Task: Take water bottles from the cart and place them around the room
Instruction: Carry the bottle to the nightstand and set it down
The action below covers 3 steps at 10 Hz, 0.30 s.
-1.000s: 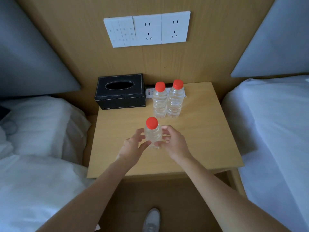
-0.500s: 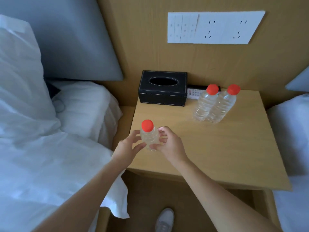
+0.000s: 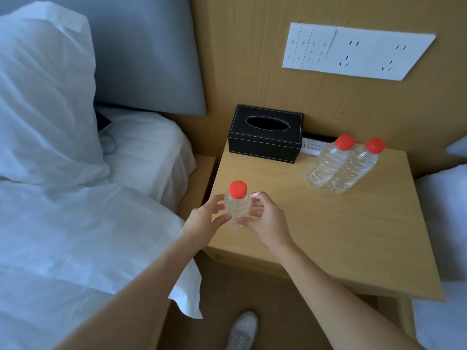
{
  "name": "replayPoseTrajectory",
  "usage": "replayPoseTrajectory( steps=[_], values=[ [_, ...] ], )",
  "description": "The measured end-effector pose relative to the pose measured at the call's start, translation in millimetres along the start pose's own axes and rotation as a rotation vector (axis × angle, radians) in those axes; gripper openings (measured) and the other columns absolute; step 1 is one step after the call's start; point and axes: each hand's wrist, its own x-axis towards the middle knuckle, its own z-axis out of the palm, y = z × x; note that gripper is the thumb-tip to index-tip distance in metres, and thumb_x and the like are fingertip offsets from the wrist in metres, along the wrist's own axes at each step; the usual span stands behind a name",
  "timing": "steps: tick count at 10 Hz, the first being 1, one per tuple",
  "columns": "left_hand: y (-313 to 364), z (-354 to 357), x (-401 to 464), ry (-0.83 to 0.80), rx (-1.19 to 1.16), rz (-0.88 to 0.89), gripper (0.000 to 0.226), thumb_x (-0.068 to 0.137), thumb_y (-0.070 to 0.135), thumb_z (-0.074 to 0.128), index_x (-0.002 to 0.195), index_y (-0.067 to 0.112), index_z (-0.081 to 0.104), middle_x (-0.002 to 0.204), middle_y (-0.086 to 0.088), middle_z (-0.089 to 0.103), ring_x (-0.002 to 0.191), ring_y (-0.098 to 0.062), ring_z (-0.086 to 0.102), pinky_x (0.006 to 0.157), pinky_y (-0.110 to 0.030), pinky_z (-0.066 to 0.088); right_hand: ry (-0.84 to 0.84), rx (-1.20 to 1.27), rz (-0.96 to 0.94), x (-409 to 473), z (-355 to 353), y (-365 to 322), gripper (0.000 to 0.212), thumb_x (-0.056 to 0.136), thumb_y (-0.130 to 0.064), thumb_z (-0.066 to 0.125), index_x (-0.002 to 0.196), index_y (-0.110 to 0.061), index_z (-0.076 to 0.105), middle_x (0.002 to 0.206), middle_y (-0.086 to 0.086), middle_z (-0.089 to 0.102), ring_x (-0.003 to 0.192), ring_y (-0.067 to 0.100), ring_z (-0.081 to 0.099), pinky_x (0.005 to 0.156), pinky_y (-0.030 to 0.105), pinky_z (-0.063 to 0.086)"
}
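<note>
Both hands share the grip: your left hand (image 3: 207,221) and right hand (image 3: 265,221) curl fingers round the red-capped bottle (image 3: 237,205), upright over the table's (image 3: 353,236) near-left corner, by the bed (image 3: 75,236). Whether its base touches the wood, you can't tell. Likely the spot serves that bed; two other bottles (image 3: 338,168) stand touching beside the tissue box (image 3: 265,137).

nightstand (image 3: 341,223): matt wood | bottles (image 3: 338,165): clear glossy plastic (ribbed) | tissue box (image 3: 265,145): black leather-look
</note>
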Motion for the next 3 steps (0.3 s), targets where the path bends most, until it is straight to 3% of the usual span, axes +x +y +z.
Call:
replayPoseTrajectory(
  steps=[2, 3],
  values=[
    [-1.5, 2.0, -0.2, -0.039, 0.042, -0.002, 0.053, 0.092, 0.035, 0.053, 0.138, 0.025, 0.031, 0.136, 0.002, 0.053, 0.124, -0.017, 0.051, 0.098, -0.032, 0.043, -0.033, 0.01, 0.034, -2.6, -1.3, -0.1, 0.055, 0.072, -0.027, 0.08, 0.118, -0.021, 0.05, 0.121, -0.001, 0.06, 0.105, 0.014, 0.06, 0.084, 0.025, 0.049],
    [-0.2, 0.4, -1.2, -0.065, 0.129, 0.011, 0.063, 0.09, 0.038, 0.056, 0.141, 0.026, 0.022, 0.142, 0.003, 0.047, 0.122, -0.02, 0.052, 0.096, -0.033, 0.046, -0.093, -0.01, 0.057, -5.8, -7.6, -5.5, 0.066, 0.074, -0.023, 0.078, 0.13, -0.022, 0.043, 0.132, 0.001, 0.053, 0.117, 0.017, 0.054, 0.097, 0.034, 0.047]
  ],
)
